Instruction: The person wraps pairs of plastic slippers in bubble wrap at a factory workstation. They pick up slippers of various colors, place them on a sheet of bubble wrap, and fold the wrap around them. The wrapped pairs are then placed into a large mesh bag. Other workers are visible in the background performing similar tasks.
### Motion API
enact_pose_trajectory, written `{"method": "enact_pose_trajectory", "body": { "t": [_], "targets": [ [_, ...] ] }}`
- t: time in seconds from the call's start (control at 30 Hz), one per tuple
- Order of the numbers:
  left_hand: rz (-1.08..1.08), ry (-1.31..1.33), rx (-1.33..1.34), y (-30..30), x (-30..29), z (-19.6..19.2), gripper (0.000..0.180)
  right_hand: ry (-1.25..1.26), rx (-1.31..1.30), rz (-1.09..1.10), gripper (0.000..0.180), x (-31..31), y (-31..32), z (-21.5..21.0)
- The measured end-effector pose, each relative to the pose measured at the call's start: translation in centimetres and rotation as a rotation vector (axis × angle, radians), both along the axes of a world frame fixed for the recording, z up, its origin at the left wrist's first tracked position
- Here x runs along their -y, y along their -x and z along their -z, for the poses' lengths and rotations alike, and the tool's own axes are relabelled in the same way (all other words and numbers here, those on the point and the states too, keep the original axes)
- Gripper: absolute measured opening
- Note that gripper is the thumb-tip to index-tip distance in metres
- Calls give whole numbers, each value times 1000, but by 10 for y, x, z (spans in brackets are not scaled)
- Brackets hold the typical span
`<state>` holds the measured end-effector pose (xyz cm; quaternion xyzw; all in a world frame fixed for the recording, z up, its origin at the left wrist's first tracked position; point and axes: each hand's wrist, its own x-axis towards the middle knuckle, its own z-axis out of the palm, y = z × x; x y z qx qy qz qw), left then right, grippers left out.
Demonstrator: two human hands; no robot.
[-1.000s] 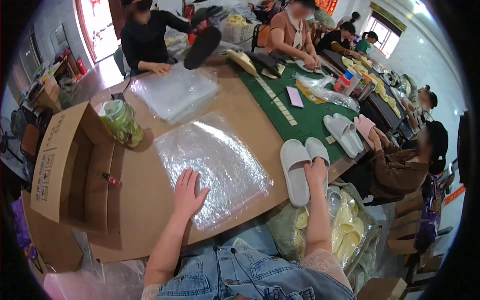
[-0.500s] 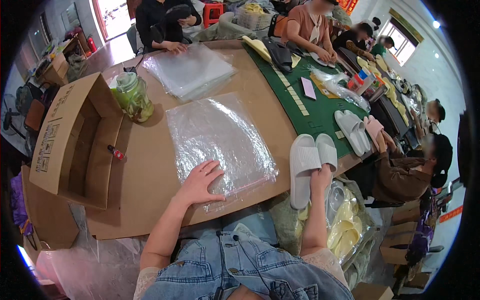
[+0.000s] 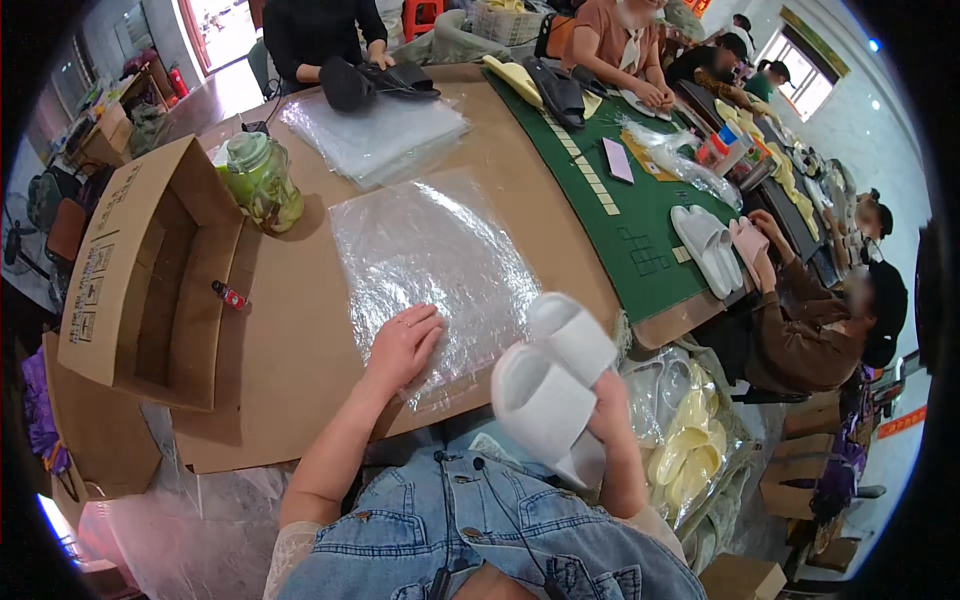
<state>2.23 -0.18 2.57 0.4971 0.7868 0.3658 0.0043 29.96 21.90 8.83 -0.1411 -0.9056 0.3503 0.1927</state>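
A pair of pale grey slide slippers (image 3: 545, 400) is gripped in my right hand (image 3: 610, 408), tilted over the near edge of the table with their footbeds partly facing me. My left hand (image 3: 405, 348) lies on the clear plastic bag (image 3: 435, 235), fingers side by side and resting on the film; my thumb is mostly hidden. The bag is flat on the brown cardboard-covered table (image 3: 290, 330). Farther back sits a stack of clear plastic bags (image 3: 375, 140).
At left stand an open cardboard box (image 3: 190, 290), a glass jar (image 3: 262, 185) and a small red-and-black bottle (image 3: 229, 294). On the green mat (image 3: 640, 250) are a phone (image 3: 618, 160) and grey slippers (image 3: 707, 248). Yellow slippers (image 3: 690, 440) fill a bag beside my right arm. Co-workers sit around.
My right hand has brought the slippers left and closer to me, turning them. My left hand's fingers have drawn together on the bag. Across the table, a person has lowered black slippers onto the stack.
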Motion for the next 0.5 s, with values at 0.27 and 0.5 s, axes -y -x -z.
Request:
{"method": "enact_pose_trajectory", "body": {
  "t": [0.27,0.5],
  "targets": [
    [-30,-82,182,-13,-11,-30,29,-250,301,-194,19,18,48,0],
    [175,-61,44,-42,-16,-53,32,-291,315,-66,19,33,85,8]
  ]
}}
